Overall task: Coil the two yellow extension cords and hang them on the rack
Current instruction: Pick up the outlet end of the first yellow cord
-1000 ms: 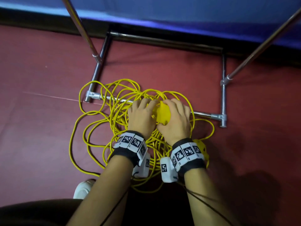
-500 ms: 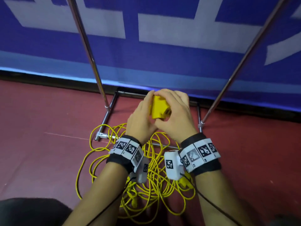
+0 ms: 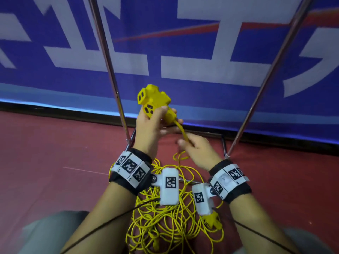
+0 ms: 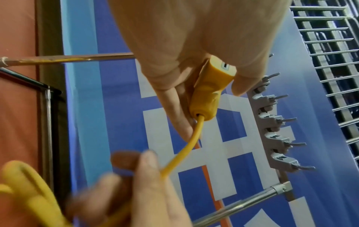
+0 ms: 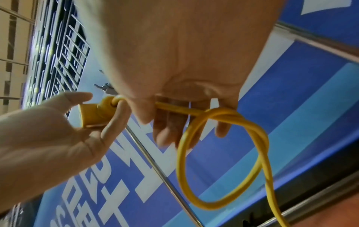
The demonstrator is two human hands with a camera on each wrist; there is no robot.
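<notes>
The left hand (image 3: 149,125) grips a blocky yellow plastic socket head (image 3: 153,101). The right hand (image 3: 199,151) pinches its smooth round cord (image 5: 223,138), looped above the tangled pile (image 3: 170,222).

Blue banner (image 3: 183,88) w/ white lettering behind, red floor (image 3: 55,153), metal grille (image 4: 330,61) up top, poss. ceiling.

The red floor (image 3: 55,180) carries a tangled pile of yellow extension cords (image 3: 165,222) and the metal rack base (image 3: 224,145), near the floor's far edge.
</notes>
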